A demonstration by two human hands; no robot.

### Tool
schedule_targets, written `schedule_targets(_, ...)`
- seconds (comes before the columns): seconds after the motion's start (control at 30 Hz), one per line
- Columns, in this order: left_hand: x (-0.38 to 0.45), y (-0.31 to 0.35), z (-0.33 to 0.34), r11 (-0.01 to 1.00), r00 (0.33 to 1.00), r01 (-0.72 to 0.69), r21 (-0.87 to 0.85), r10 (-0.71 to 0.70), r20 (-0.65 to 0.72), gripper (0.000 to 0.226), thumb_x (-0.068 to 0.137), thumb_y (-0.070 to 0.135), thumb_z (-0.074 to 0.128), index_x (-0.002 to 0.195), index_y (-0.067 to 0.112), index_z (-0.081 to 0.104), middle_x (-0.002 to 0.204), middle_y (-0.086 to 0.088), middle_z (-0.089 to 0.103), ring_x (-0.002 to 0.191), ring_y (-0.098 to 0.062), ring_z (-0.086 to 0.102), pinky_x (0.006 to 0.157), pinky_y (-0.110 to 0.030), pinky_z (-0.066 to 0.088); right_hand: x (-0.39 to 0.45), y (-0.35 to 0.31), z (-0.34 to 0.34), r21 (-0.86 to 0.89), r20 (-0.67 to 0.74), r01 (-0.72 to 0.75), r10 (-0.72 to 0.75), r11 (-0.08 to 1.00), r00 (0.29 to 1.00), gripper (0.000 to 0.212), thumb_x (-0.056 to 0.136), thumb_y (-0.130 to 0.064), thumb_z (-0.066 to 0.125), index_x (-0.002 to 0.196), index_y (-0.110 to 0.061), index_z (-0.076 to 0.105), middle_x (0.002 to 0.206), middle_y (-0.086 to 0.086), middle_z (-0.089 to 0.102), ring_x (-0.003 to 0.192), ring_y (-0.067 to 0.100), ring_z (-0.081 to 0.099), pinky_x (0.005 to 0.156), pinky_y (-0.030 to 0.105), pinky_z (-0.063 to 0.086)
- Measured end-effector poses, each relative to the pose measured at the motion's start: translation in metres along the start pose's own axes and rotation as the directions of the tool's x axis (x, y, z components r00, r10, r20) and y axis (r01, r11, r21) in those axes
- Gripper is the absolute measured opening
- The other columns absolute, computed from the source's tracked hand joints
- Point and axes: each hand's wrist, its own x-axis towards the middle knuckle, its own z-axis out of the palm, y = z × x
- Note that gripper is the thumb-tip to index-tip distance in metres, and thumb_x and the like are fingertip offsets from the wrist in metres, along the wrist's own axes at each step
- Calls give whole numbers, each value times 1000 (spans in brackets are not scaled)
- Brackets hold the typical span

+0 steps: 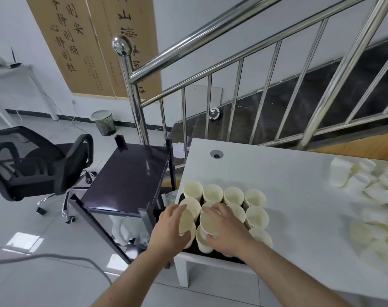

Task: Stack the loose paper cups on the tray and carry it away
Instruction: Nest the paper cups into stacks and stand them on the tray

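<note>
Several stacks of cream paper cups (234, 196) stand upright on a dark tray (195, 251) at the near left corner of the white table (288, 187). My left hand (166, 229) wraps a cup stack (186, 220) at the tray's left edge. My right hand (226, 229) grips the neighbouring cup stack (209, 223) in the front row. Both stacks lean slightly toward me. Loose cups (377, 196) lie scattered on the table's far right. The tray is mostly hidden under the cups and my hands.
A dark cart (131, 178) stands just left of the table. A black office chair (33, 165) sits farther left. A steel stair railing (210, 89) rises behind the table. A waste bin (104, 122) and cables lie on the floor.
</note>
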Motion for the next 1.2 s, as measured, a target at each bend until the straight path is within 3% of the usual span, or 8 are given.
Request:
schedule_targets(0.27,10,-8,14,998,994,-31,51,25,111,69,82,30,64,143,27,31,145,10,31,130,-12,36,92,-27,46,4,6,16,-115,82,-48,58,992,995,73,83,-29,59,148,-34,25,142,-8,25,131,14,30,88,39,51)
schedule_targets(0.43,12,-12,20,995,983,-32,99,14,183,71,82,28,64,143,27,29,146,7,30,132,-17,33,96,-32,46,6,8,22,-159,110,-22,40,987,993,72,86,-33,59,149,-30,25,144,-5,26,132,16,32,82,24,39)
schedule_targets(0.6,13,-18,24,995,985,-12,96,-5,170,70,81,36,66,142,28,33,145,8,31,131,-16,34,99,-31,43,7,10,25,-168,122,-38,59,985,991,72,84,-42,61,147,-29,30,142,-6,29,131,15,34,86,28,43)
schedule_targets(0.93,13,-23,29,992,987,-3,125,-17,158,57,82,34,65,135,30,42,138,10,38,125,-14,40,91,-27,45,8,9,28,-199,136,-60,88,978,987,69,86,-35,62,147,-27,30,143,-5,32,132,17,35,90,29,39)
schedule_targets(1.2,16,3,28,988,992,-3,154,-17,128,68,82,40,65,142,28,34,148,3,30,136,-19,30,105,-36,38,-3,19,14,-153,64,-68,78,986,995,72,83,-39,65,145,-25,32,144,-6,29,133,16,31,89,36,49)
